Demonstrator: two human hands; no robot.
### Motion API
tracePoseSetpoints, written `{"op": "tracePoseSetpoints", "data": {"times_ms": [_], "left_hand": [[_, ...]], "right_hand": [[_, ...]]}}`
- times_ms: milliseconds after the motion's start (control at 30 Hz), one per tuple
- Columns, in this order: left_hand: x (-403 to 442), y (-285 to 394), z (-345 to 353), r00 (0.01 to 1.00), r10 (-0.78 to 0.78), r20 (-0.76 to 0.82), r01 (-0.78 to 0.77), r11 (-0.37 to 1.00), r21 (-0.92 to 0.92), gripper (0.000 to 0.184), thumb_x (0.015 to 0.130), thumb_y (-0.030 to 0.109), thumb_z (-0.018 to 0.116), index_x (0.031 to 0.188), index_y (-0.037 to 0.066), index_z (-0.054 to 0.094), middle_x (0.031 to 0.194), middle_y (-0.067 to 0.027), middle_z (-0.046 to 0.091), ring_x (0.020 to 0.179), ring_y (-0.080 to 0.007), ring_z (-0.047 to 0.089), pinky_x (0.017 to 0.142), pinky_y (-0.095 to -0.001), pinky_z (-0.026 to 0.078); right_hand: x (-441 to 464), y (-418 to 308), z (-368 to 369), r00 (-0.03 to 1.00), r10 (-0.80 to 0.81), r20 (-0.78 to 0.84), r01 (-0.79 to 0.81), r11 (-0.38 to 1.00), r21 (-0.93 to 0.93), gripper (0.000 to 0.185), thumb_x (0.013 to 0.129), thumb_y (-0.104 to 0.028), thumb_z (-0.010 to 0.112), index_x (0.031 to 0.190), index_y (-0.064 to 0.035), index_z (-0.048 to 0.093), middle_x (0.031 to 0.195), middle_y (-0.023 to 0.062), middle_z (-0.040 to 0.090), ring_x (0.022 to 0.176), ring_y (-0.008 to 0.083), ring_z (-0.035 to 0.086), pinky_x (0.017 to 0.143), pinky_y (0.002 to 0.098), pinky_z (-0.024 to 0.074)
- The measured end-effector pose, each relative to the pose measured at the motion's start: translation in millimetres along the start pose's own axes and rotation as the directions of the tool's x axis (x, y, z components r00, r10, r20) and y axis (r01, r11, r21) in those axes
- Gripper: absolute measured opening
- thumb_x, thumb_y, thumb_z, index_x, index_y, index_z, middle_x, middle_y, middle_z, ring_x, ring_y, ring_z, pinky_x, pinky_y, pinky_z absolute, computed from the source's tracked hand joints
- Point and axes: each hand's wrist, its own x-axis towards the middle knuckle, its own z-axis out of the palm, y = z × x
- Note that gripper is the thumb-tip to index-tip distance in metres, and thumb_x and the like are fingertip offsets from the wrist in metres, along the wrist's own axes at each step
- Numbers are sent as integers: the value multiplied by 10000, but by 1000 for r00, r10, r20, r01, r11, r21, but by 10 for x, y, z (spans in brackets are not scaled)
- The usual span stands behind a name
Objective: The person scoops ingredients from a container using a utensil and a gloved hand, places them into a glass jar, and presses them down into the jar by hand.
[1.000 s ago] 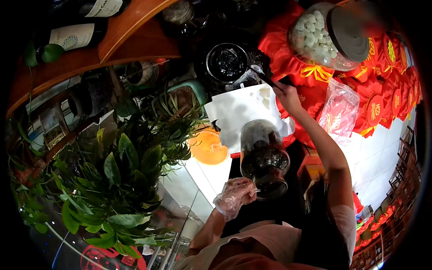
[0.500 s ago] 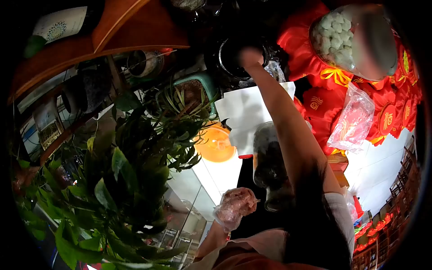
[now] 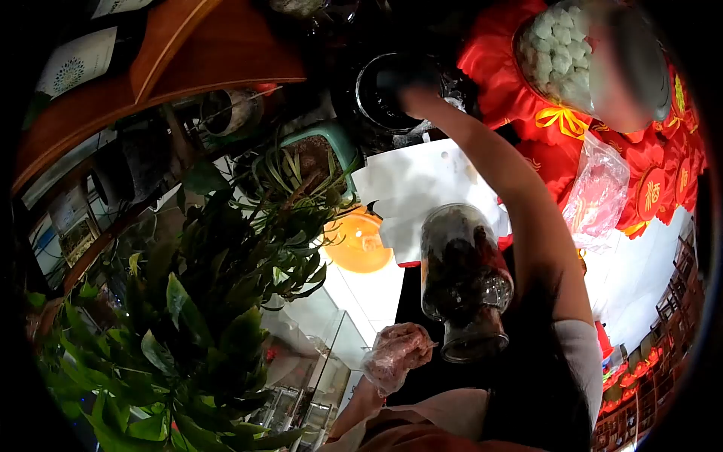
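Observation:
My right hand (image 3: 420,102) reaches into a dark, round-rimmed vessel (image 3: 361,94) at the top. Its fingers are closed, with a dark patch at their tips too blurred to name. Near my body, my left hand (image 3: 393,371) is closed on a crumpled clear plastic bag (image 3: 403,348), which covers much of its fingers. Between my arms stands a glass jar (image 3: 461,260) with dark contents and a clear narrower end. A white sheet or box (image 3: 407,188) lies between this jar and the dark vessel.
Leafy plants (image 3: 181,331) crowd the left, with a green planter (image 3: 346,154) beside the vessel. An orange bowl-like object (image 3: 358,241) sits below it. Right are red cloth-wrapped jars (image 3: 527,124), one with pale lumps (image 3: 557,45), and a plastic bag (image 3: 599,192). A wooden edge (image 3: 226,60) runs upper left.
My right hand stays at the vessel while its forearm swings right and bends, uncovering more of the glass jar. The view has shifted slightly. My left hand still grips the plastic.

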Motion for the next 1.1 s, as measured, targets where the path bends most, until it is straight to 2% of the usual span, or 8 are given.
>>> {"op": "tracePoseSetpoints", "data": {"times_ms": [167,267,400,600,767,867,967,1100], "left_hand": [[-27,57,104,985,-62,-160,59,998,-29,153,752,128,553,676,11,489,631,-42,458,496,-124,408,426,-214,291],[-44,81,106,988,-39,-147,38,999,-12,144,742,118,563,684,5,495,629,-44,461,507,-128,417,439,-216,303],[-39,115,160,972,-93,-214,87,996,-37,165,735,143,577,680,11,494,628,-44,461,518,-132,422,454,-224,317],[-41,113,119,987,-85,-137,79,995,-53,185,726,151,594,657,21,482,619,-51,461,517,-143,429,449,-233,314],[2,140,176,996,-37,-75,29,995,-100,171,768,118,572,665,-13,530,616,-80,489,434,-116,362,378,-247,256],[-8,133,150,992,-46,-114,36,995,-91,171,768,117,571,663,-11,527,615,-76,485,433,-115,360,377,-245,257],[-8,149,159,986,-46,-159,36,997,-65,167,767,111,568,659,-7,524,617,-78,485,438,-120,373,374,-243,264],[21,76,-15,990,-51,-134,40,995,-89,164,768,123,571,670,-2,526,637,-80,492,472,-132,409,391,-256,290]], "right_hand": [[-341,-118,-290,968,101,-230,-84,993,85,134,709,-109,505,787,-48,596,799,140,589,763,303,567,640,396,459],[-471,78,-215,927,-185,-325,197,980,3,95,671,-88,502,703,-54,585,750,120,583,715,280,567,586,389,450],[-538,237,-343,915,-399,57,372,781,-502,157,610,-131,513,744,-78,574,712,63,566,641,203,556,503,334,423],[-378,373,-513,777,-535,-331,380,818,-431,238,625,-97,483,843,-37,555,771,91,562,723,216,543,563,336,440],[-393,-88,-956,911,-310,-272,228,929,-293,349,715,-177,528,1051,-97,477,970,83,540,916,211,523,704,305,476],[-436,-387,-1235,993,-117,22,119,972,-201,310,735,-165,523,1042,-121,507,1015,57,533,938,203,515,728,283,471],[49,-121,-472,965,171,200,-66,892,-447,202,779,-159,498,937,-194,619,1030,36,561,947,199,539,707,321,484],[233,-51,54,936,210,284,-88,917,-390,210,786,-151,496,952,-181,621,1017,42,573,943,222,548,695,369,489]]}}
